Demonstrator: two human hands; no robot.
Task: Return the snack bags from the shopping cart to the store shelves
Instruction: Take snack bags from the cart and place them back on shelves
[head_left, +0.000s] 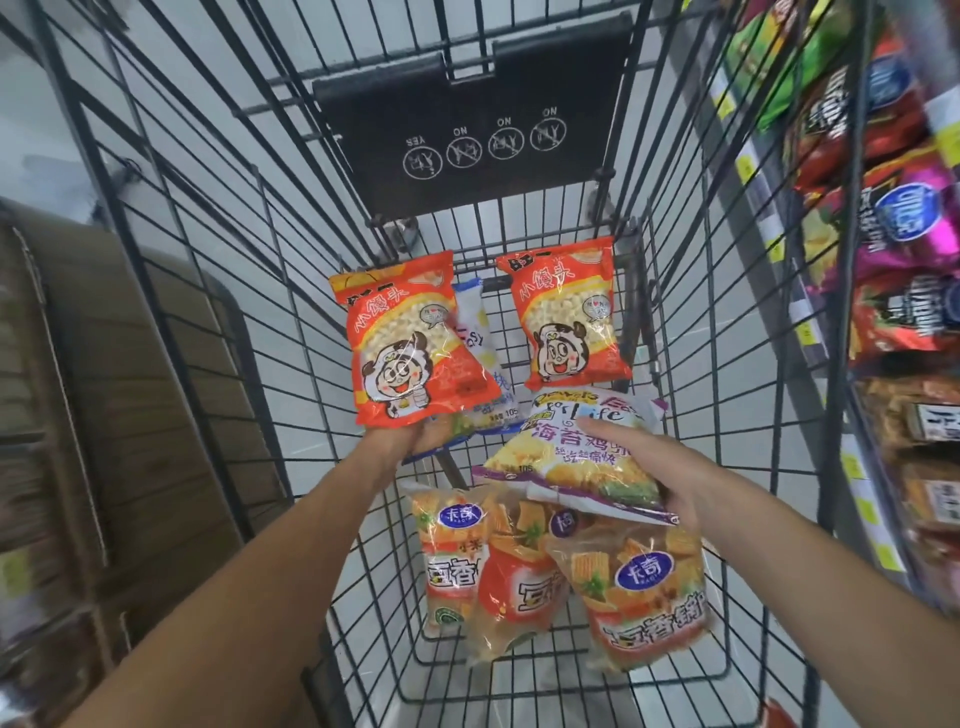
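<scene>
Fingers of both hands grip bags above the cart (218, 291) — left hand (415, 441) an upright red bag (410, 338), right hand (691, 493) a yellow bag (571, 457); shelves (810, 291) lie right, nearer the right hand.

wire shopping cart (218, 322), three orange snack bags (644, 597) on its floor

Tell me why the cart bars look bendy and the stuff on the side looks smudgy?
Head view: the wide lens bows the cart bars outward; the shelf bags at the right edge are smeared with blur; the red bag in the left hand is sharp, with shiny glare.
</scene>
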